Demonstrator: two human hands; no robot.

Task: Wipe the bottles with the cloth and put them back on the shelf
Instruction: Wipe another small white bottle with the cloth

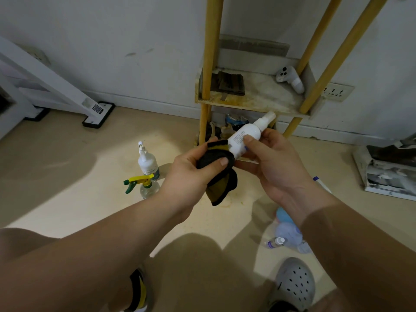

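Both hands are busy: left hand [193,170] pinches the dark cloth [221,185] against the base of the white bottle [246,135], gripped by the right hand [279,165] in front of the far shelf [258,95], so wiping seems under way, with turning the bottle likely next.

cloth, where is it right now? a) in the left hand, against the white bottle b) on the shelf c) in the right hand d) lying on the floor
a: the left hand grips the cloth against the lower end of the white bottle, which the right hand holds.
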